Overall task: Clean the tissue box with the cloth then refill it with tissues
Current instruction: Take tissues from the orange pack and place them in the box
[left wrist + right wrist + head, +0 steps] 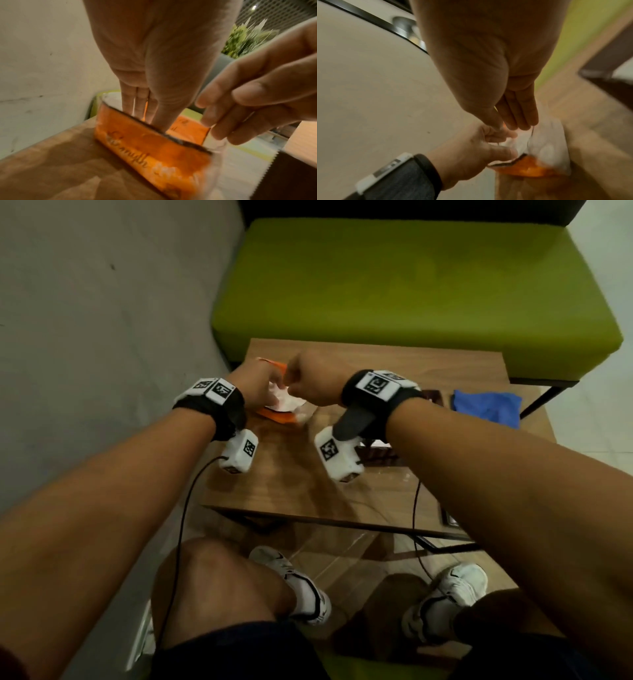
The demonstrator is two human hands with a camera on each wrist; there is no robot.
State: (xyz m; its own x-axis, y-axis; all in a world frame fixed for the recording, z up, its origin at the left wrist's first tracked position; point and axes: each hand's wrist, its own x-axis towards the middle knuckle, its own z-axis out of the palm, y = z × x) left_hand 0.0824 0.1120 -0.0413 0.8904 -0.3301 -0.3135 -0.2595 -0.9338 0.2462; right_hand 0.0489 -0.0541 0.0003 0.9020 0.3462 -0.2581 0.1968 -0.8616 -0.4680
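An orange-and-clear plastic tissue pack (279, 415) (145, 148) (527, 169) stands on the wooden table (291, 484), white tissues showing in its open top. My left hand (258, 381) (150, 119) (481, 147) has its fingers inside the opening and its thumb outside, gripping the pack's wall. My right hand (308, 383) (236, 111) (515, 124) pinches the clear plastic edge on the opposite side. The blue cloth (486, 405) lies crumpled at the table's right. A dark brown tissue box (380, 455) sits mostly hidden under my right forearm.
A green sofa (411, 285) stands right behind the table. A grey wall (102, 337) runs along the left. My knees and white shoes (294, 583) are below the table's near edge. Cables hang from both wrist cameras.
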